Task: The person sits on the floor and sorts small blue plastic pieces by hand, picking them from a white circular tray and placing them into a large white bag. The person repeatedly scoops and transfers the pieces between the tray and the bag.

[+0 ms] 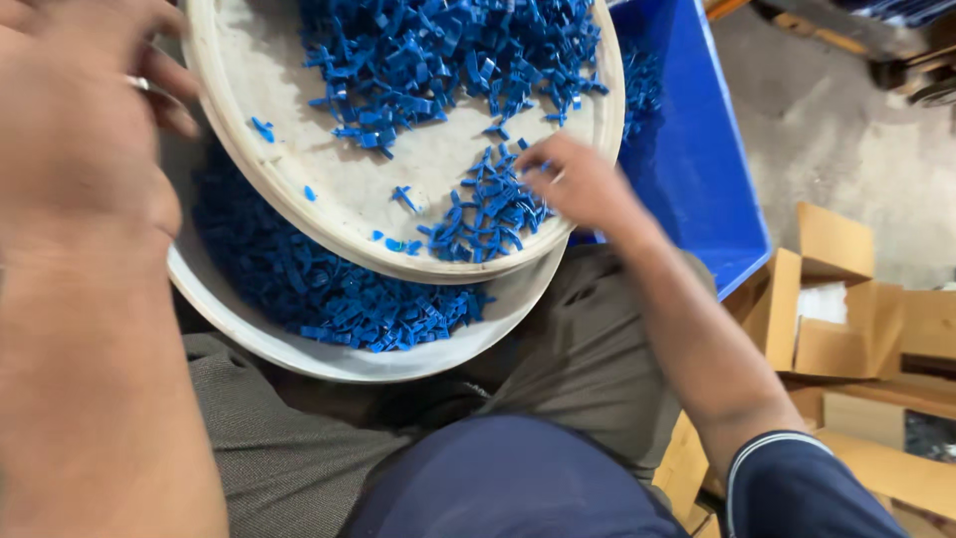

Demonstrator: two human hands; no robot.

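The right hand is reaching into a white round tray, its fingers pinching narrowly at a heap of small blue plastic pieces lying just below them. The left hand is gripping the tray's far rim, blurred, well apart from that heap.

light: soft, even daylight | shadows: faint | blur: left hand close, smeared; right hand slightly soft

Open brown cardboard boxes at right on the floor, flaps up, one showing white contents; more flat brown cardboard below them toward the lower right corner; no labels, signs or screens visible.
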